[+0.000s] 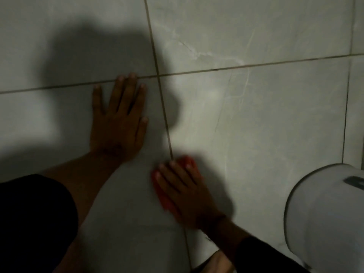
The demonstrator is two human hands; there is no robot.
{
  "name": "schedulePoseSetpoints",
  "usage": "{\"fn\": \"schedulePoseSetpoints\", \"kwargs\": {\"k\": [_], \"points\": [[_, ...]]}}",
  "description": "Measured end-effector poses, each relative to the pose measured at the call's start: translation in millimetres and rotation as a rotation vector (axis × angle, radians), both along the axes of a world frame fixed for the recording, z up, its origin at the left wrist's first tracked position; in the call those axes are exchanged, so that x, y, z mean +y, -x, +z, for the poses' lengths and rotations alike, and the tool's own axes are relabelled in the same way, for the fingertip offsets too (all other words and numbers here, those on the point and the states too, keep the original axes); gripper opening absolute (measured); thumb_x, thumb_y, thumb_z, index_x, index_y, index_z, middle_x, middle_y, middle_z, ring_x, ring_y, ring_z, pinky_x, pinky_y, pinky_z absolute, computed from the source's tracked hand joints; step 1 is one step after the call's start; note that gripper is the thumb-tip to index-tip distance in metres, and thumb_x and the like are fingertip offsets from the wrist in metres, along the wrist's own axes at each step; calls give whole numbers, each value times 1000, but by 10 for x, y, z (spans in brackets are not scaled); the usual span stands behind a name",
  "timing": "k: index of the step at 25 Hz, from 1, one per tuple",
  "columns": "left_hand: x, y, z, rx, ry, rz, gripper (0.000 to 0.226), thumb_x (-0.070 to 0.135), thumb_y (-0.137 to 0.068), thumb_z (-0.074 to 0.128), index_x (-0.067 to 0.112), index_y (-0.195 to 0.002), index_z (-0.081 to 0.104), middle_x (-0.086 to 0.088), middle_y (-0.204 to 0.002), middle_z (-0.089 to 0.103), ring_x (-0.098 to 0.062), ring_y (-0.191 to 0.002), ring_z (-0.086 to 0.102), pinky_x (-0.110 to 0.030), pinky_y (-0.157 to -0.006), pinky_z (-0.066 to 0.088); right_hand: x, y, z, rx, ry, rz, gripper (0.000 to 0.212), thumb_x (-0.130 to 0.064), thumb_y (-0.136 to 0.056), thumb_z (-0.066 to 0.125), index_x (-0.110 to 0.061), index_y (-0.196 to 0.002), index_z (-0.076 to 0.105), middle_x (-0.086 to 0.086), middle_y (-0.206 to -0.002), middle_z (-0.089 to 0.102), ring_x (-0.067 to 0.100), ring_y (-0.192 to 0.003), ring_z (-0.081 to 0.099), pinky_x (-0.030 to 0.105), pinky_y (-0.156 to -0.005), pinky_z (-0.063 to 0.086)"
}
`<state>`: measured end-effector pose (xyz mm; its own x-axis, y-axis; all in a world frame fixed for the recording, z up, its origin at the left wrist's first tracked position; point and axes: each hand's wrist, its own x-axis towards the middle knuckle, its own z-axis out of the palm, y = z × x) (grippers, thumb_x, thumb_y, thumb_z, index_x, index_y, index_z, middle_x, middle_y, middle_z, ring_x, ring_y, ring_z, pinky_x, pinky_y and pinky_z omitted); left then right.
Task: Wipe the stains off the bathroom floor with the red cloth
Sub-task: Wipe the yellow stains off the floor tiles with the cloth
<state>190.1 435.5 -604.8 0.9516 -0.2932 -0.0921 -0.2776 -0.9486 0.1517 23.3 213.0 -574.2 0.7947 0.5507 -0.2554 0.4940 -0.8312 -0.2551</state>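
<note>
My right hand (185, 192) presses flat on the red cloth (160, 191) against the grey tiled bathroom floor (266, 115), just right of a grout line. Only the cloth's edges show, past my fingertips and along the hand's left side. The hand looks blurred. My left hand (118, 117) lies flat on the tile further up and to the left, fingers spread, holding nothing. No stains are distinguishable in the dim light.
A white rounded fixture (325, 215) sits at the lower right, close to my right forearm. Dark grout lines (163, 107) cross the floor. My dark-clothed leg (33, 223) fills the lower left. A large shadow covers the left tiles.
</note>
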Motion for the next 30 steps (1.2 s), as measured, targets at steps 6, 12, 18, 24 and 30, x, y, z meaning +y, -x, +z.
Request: {"fn": "schedulePoseSetpoints", "kwargs": {"k": [6, 12, 18, 24, 30], "points": [[8, 41, -32, -21, -10, 5, 74, 42, -105, 32, 16, -172, 16, -12, -182, 10, -34, -168, 10, -70, -129, 6, -1405, -823, 41, -34, 117, -683, 80, -44, -103, 43, -9, -171, 20, 18, -179, 20, 39, -168, 12, 70, -131, 18], [-28, 13, -22, -54, 12, -1, 75, 41, -103, 39, 14, -171, 23, -13, -181, 15, -35, -167, 15, -68, -130, 5, 342, -213, -67, -101, 52, -499, 68, -38, -108, 34, -13, -171, 24, 16, -176, 28, 40, -165, 24, 59, -135, 12], [-16, 33, -16, -50, -15, -17, 72, 43, -105, 34, 14, -170, 23, -15, -181, 15, -37, -167, 14, -69, -130, 7, -1092, 94, 47, -52, 206, -750, 73, -36, -100, 43, -3, -164, 32, 32, -166, 40, 49, -153, 35, 72, -124, 30], [-10, 9, -68, -49, -1, -40, 74, 44, -106, 29, 14, -172, 16, -12, -182, 9, -34, -169, 7, -70, -129, 6, -973, -2100, -138, -234, 120, -1007, 84, -49, -99, 43, -8, -170, 25, 16, -179, 23, 40, -167, 18, 57, -136, 11], [-22, 3, 252, 105, -19, -34, 74, 41, -105, 34, 13, -171, 21, -16, -181, 11, -37, -168, 10, -69, -128, 6, 250, -230, 285, 82, -45, -573, 76, -43, -100, 39, -12, -169, 31, 10, -179, 24, 34, -168, 18, 62, -135, 18]]}}
